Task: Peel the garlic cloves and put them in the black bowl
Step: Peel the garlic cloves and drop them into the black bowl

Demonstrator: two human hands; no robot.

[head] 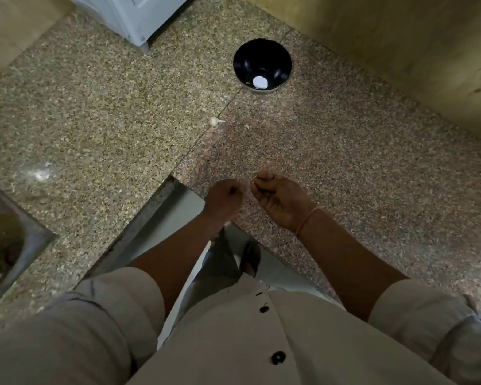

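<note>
Right hand (278, 198) palm up at the worktop's (345, 162) near edge, fingertips pinching a pale bit (254, 177), clove or skin unclear. Left hand (224, 197) curled just beside it, contents hidden. Garlic bulb (213, 121) lies mid-worktop, well beyond the fingers, short of the black bowl (245, 59).

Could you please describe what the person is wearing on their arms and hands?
The left hand and right hand are bare, without gloves. A thin orange thread band circles the right wrist. Light beige sleeves are rolled up near the elbows, on a shirt with dark buttons.
</note>
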